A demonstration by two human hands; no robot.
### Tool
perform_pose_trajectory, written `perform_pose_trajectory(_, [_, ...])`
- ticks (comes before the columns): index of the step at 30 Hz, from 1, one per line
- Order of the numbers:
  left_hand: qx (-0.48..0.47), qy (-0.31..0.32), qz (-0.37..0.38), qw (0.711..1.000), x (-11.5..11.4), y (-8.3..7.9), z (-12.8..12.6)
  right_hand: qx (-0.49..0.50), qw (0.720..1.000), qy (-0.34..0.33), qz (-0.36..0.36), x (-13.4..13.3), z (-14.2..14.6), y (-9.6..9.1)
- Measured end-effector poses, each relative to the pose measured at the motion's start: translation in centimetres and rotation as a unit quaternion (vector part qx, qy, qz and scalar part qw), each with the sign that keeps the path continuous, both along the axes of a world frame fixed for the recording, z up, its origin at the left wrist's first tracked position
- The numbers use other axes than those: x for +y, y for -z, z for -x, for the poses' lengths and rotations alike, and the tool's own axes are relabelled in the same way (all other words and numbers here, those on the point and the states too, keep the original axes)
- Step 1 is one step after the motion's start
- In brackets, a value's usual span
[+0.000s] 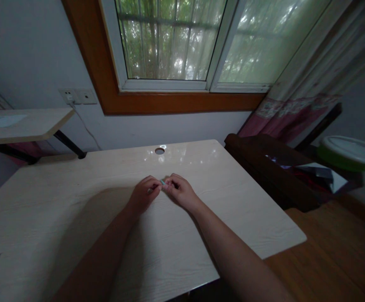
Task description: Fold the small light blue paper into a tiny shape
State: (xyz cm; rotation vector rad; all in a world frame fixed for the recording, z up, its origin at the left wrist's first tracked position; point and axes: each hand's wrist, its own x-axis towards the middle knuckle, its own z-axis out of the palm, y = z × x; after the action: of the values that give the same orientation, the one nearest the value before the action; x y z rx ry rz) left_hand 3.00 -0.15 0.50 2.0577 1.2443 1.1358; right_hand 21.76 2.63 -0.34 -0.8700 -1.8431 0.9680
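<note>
Both my hands rest together near the middle of a pale wooden desk [75, 209]. My left hand [143, 195] and my right hand [181, 192] have their fingers curled, pinching a small pale green thing [162, 182] between their fingertips. It is too small to name. My forearms reach in from the bottom edge of the view.
A round cable hole [159, 151] sits at the desk's far edge. A second desk [22, 123] stands at left below a wall socket [78, 96]. A dark wooden chair [264, 167] with items and a green-rimmed basin [349, 153] stand at right, under a window with curtains.
</note>
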Motion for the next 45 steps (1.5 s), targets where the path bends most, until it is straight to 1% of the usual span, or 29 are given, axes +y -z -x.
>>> perform_pose_trajectory(5, [-0.032, -0.029, -0.001, 0.999, 0.2, 0.3, 0.3, 0.026, 0.999, 0.017, 0.026, 0.2, 0.0, 0.0])
perform_pose_trajectory(9, [-0.062, -0.058, 0.001, 0.996, 0.3, 0.6, 0.5, 0.069, 0.994, 0.035, 0.074, 0.1, 0.1, 0.0])
perform_pose_trajectory(14, [-0.066, -0.079, -0.010, 0.995, 0.1, 0.4, 0.4, 0.081, 0.990, 0.014, 0.113, -0.2, 0.4, 0.2])
perform_pose_trajectory(16, [-0.051, -0.070, -0.015, 0.996, 0.1, 0.3, 0.4, 0.069, 0.992, 0.016, 0.104, -0.3, 0.5, 0.2])
perform_pose_trajectory(21, [-0.029, -0.046, -0.033, 0.998, 0.1, 0.5, 0.4, 0.032, 0.998, 0.047, 0.008, -0.3, 0.3, -0.1])
perform_pose_trajectory(24, [-0.034, -0.045, -0.035, 0.998, 0.1, 0.5, 0.4, 0.043, 0.997, 0.056, -0.025, -0.2, 0.2, -0.3])
perform_pose_trajectory(28, [-0.062, -0.057, -0.027, 0.996, 0.2, 0.6, 0.4, 0.057, 0.995, 0.069, -0.044, -0.3, 0.3, -0.3])
perform_pose_trajectory(31, [-0.108, -0.068, 0.010, 0.992, 0.4, 1.0, 0.4, 0.065, 0.993, 0.086, -0.058, -0.2, 0.2, -0.4])
perform_pose_trajectory(35, [-0.177, -0.031, 0.097, 0.979, 0.5, 1.6, 0.2, 0.068, 0.991, 0.085, -0.074, -0.3, 0.2, -0.5])
perform_pose_trajectory(37, [-0.193, -0.015, 0.117, 0.974, 0.5, 1.7, 0.0, 0.067, 0.991, 0.084, -0.076, -0.3, 0.3, -0.5])
perform_pose_trajectory(42, [-0.227, 0.016, 0.124, 0.966, 0.5, 1.7, -0.3, 0.069, 0.993, 0.061, -0.078, -0.4, 0.3, -0.4])
perform_pose_trajectory(45, [-0.238, 0.018, 0.126, 0.963, 0.6, 1.8, -0.2, 0.062, 0.994, 0.049, -0.076, -0.4, 0.2, -0.4])
